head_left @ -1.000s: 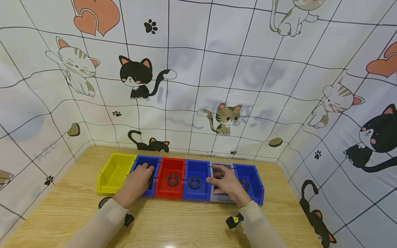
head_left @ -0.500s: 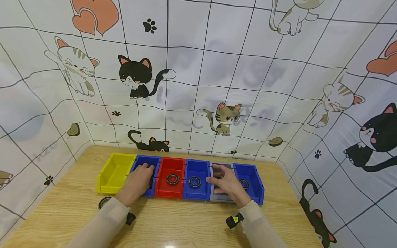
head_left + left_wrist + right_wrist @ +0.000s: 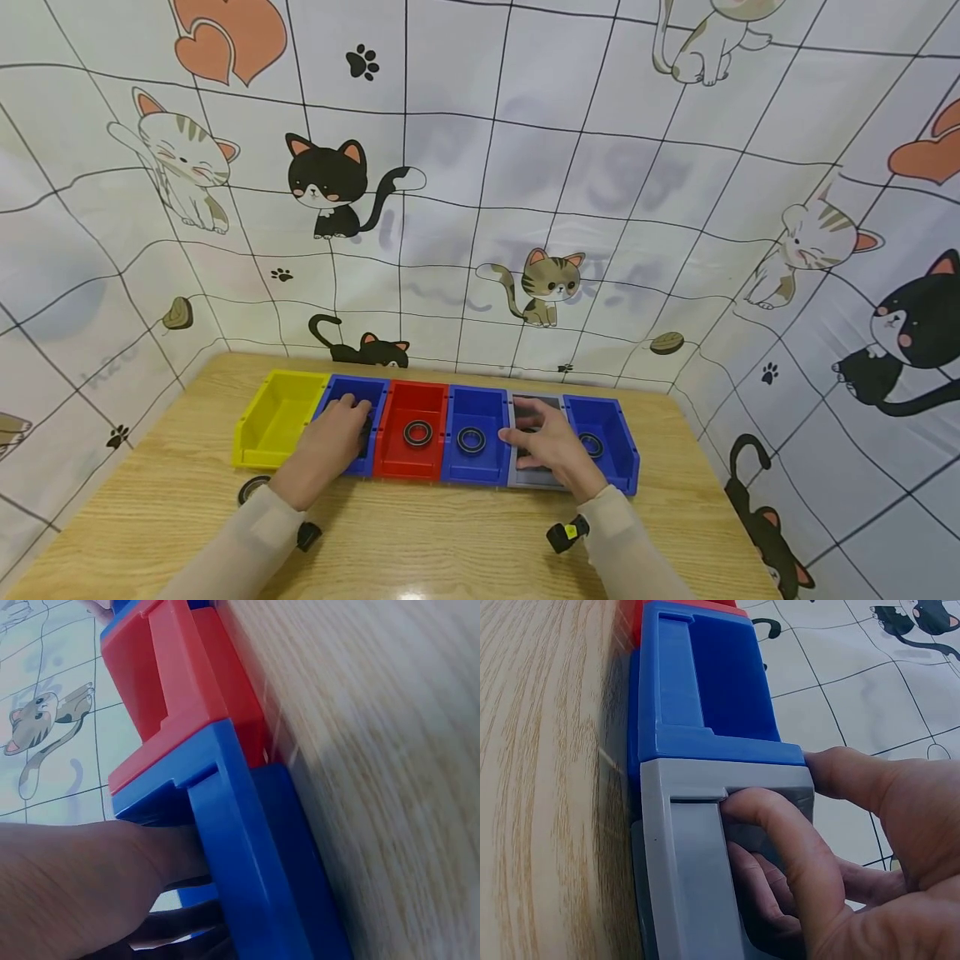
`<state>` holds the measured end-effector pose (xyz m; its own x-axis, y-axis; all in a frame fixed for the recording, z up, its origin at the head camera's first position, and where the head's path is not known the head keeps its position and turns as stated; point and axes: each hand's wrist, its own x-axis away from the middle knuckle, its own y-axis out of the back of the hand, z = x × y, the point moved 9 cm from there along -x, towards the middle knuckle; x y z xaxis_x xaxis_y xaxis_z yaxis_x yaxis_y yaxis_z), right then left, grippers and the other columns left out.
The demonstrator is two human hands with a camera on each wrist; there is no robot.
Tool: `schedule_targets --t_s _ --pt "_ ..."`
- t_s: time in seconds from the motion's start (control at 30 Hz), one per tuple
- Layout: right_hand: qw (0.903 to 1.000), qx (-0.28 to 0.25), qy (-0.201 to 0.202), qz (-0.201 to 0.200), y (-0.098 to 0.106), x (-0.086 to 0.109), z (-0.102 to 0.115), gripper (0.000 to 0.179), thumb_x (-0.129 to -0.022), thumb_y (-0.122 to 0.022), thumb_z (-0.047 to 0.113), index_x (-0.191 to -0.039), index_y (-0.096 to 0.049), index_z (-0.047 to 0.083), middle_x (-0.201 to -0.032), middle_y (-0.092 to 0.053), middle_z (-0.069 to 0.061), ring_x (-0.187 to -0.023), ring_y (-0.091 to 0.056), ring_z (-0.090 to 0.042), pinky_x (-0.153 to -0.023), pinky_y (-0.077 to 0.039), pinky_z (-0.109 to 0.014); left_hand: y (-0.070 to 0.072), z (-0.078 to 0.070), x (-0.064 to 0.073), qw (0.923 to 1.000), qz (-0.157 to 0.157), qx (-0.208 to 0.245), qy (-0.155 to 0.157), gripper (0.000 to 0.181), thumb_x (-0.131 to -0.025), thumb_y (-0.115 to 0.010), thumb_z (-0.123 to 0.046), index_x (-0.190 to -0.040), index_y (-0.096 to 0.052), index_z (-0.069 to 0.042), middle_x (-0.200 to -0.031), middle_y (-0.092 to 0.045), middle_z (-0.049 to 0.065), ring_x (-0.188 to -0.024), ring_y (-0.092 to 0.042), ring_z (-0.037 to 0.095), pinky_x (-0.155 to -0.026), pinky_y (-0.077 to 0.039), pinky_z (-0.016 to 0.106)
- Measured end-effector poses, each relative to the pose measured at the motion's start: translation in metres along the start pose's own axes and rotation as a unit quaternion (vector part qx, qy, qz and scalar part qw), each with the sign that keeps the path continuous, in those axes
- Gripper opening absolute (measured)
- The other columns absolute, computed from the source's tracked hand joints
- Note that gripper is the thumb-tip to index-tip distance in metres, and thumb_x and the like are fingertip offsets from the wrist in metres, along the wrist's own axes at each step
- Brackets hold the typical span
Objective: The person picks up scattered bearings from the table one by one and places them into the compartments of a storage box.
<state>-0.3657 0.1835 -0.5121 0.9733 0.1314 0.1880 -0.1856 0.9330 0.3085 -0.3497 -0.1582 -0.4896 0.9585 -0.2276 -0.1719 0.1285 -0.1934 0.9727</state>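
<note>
My left hand (image 3: 330,437) reaches into the second bin from the left, a blue bin (image 3: 240,847). Its fingertips are hidden inside, beside a dark edge; I cannot tell what they hold. Over the grey bin (image 3: 697,877) is my right hand (image 3: 551,442), fingers spread and loosely bent. One finger lies across the wall shared with the neighbouring blue bin (image 3: 727,675), while other fingers dip inside the grey bin. Part of a dark ring shows between them. Ball bearings lie in the red bin (image 3: 408,400), the middle blue bin and the rightmost blue bin (image 3: 600,417).
A yellow bin (image 3: 281,408) stands at the left end of the row. Another bearing (image 3: 250,487) lies on the wooden table (image 3: 450,542) by the left sleeve, partly covered by it. Behind the table hangs a cat-patterned sheet (image 3: 450,208).
The left hand shifts only slightly within its blue bin, its wrist moving a little left and down. The right hand keeps its place at the grey bin.
</note>
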Motion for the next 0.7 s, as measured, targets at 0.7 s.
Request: schedule_targets --t_s 0.7 --pt "1.0000 -0.006 -0.007 0.001 -0.001 -0.001 -0.003 0.076 -0.104 -0.090 0.016 -0.173 -0.056 0.019 -0.162 -0.060 -0.031 -0.103 -0.082 -0.024 -0.069 -0.072 -0.041 0.036 0.014 0.060 0.9904 -0.101 0.083 -0.046 0.033 -0.093 -0.097 -0.007 -0.123 -0.082 -0.004 -0.106 -0.074 0.009 -0.093 -0.067 0.019 -0.084 -0.069 0.043"
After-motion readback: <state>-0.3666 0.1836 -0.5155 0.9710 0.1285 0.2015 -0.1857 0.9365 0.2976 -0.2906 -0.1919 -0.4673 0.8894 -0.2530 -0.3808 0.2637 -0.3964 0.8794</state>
